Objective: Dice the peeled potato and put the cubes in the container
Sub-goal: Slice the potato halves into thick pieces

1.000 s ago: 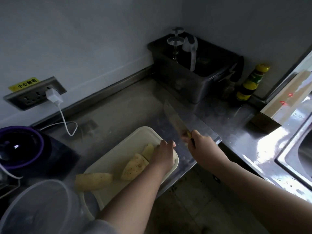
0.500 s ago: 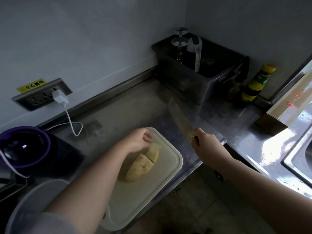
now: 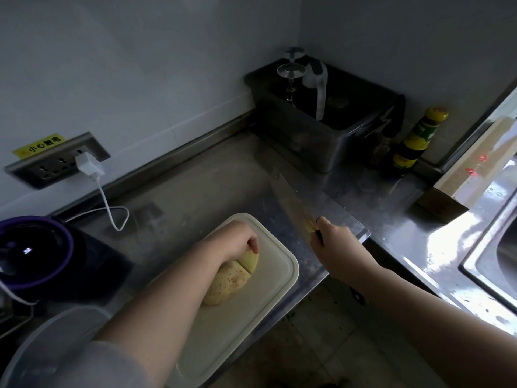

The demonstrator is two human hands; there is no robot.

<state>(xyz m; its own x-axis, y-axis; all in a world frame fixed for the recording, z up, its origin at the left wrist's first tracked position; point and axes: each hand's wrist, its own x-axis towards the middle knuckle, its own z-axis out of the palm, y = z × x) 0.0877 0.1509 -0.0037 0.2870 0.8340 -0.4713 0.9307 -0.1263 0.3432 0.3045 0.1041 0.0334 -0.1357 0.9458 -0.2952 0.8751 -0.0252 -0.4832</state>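
Observation:
A peeled potato (image 3: 228,281), cut into pieces that lie together, rests on the white cutting board (image 3: 268,289). My left hand (image 3: 237,240) curls its fingers over the small end piece at the far side of the potato. My right hand (image 3: 335,247) grips the handle of a cleaver (image 3: 291,201), whose blade points away over the steel counter, to the right of the board and clear of the potato. A clear plastic container (image 3: 53,343) stands at the lower left, partly hidden by my left arm.
A purple-rimmed appliance (image 3: 33,250) stands at the left, under a wall socket with a white charger (image 3: 89,166). A dark bin (image 3: 319,119) with glasses sits in the back corner, beside a yellow-capped bottle (image 3: 416,138). A sink (image 3: 500,247) lies at the right.
My left hand has moved from the near right corner of the board to the far end of the potato and now grips its end piece. The cleaver has stayed raised at the right.

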